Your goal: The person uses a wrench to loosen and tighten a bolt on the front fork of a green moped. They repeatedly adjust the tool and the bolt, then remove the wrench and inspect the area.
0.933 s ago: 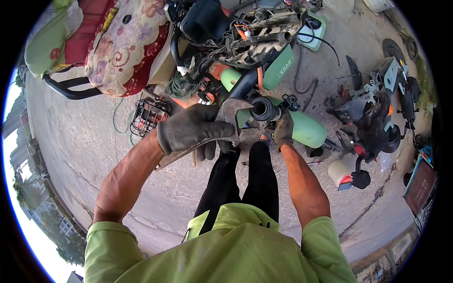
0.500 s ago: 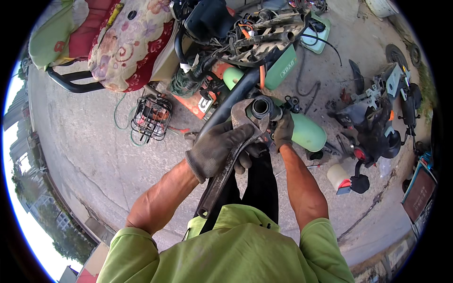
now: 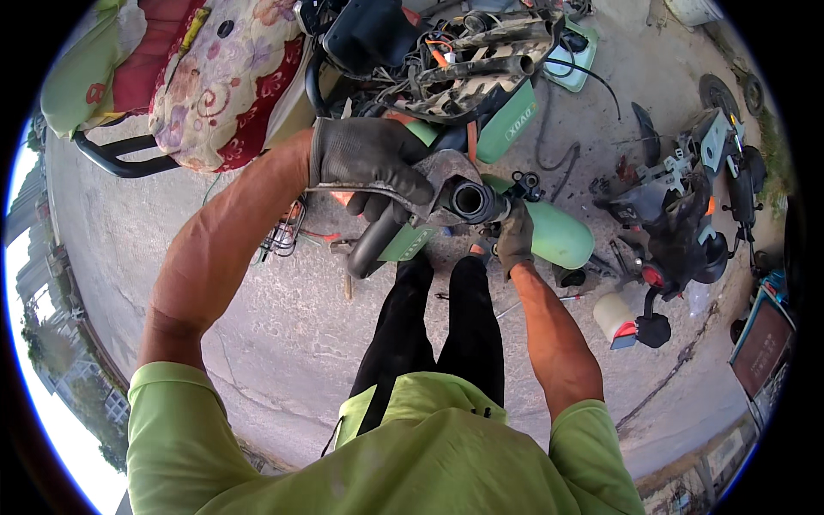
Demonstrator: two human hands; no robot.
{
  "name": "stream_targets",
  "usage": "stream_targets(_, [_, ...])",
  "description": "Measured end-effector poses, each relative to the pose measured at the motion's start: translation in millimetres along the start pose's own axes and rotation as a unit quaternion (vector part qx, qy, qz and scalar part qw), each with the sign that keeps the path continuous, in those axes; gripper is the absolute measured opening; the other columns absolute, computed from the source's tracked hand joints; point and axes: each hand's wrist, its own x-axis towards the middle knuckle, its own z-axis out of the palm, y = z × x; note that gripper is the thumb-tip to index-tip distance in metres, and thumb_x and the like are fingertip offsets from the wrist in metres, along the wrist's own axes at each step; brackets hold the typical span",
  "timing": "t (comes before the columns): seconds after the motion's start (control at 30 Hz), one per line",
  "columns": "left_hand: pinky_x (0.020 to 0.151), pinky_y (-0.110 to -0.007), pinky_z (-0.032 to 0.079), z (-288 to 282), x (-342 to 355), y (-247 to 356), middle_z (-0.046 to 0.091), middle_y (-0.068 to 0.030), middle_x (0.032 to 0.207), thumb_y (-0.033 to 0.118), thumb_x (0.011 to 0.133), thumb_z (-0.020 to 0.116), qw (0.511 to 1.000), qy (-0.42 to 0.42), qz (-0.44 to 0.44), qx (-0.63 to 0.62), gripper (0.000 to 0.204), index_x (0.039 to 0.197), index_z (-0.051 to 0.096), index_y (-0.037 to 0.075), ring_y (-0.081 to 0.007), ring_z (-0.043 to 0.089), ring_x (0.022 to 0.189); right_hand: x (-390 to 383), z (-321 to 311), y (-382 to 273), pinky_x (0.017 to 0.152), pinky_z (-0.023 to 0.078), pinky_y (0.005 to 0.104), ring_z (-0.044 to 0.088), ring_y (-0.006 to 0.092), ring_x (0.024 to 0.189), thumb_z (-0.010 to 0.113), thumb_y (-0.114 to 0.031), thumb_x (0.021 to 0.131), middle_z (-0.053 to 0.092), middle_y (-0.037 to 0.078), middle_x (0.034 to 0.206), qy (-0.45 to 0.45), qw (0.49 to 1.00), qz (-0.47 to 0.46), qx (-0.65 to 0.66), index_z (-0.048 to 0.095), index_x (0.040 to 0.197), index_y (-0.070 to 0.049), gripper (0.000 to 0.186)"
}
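A large worn steel wrench [image 3: 448,172] has its jaws around the dark collar of a hollow round tube [image 3: 469,202], which stands open end up on a partly stripped green and black scooter. My left hand [image 3: 365,159], in a dark grey work glove, is closed on the wrench's handle, which points to the left. Just right of the tube, my right hand [image 3: 517,236], gloved too, has its fingers wrapped round a dark part that they mostly hide. A rounded green body panel [image 3: 560,236] sits beside that hand.
Loose wiring and a black frame [image 3: 489,69] lie ahead. A flowered cover [image 3: 232,94] drapes a vehicle at far left, near a wire basket [image 3: 281,232]. Dismantled scooter parts [image 3: 661,206] and a cream container [image 3: 614,316] stand on the concrete at right.
The wrench handle has swung from pointing toward me to pointing left, and my left hand has moved forward and left with it. My right hand has stayed nearly in place.
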Motion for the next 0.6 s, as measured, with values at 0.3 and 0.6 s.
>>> stream_targets(0.3, [0.042, -0.025, 0.054, 5.7, -36.1, -7.1, 0.075, -0.0109, 0.081, 0.026, 0.092, 0.076, 0.998, 0.064, 0.017, -0.014, 0.034, 0.108, 0.072, -0.003, -0.0148, 0.069, 0.053, 16.9, -19.6, 33.1, 0.067, 0.056, 0.0433, 0.068, 0.0271, 0.080, 0.046, -0.032, 0.106, 0.067, 0.014, 0.098, -0.014, 0.995, -0.019, -0.102, 0.060, 0.119, -0.003, 0.034])
stream_targets(0.6, [0.049, -0.029, 0.057, 135.6, -28.7, -40.7, 0.075, -0.0125, 0.088, 0.034, 0.105, 0.062, 0.898, 0.147, 0.045, -0.412, 0.038, 0.111, 0.067, -0.003, -0.0174, 0.071, 0.062, 3.0, -3.5, 10.6, 0.068, 0.057, 0.0445, 0.070, 0.0366, 0.086, 0.049, -0.011, 0.100, 0.065, 0.019, 0.107, -0.002, 0.948, -0.183, -0.262, 0.057, 0.124, -0.003, 0.026])
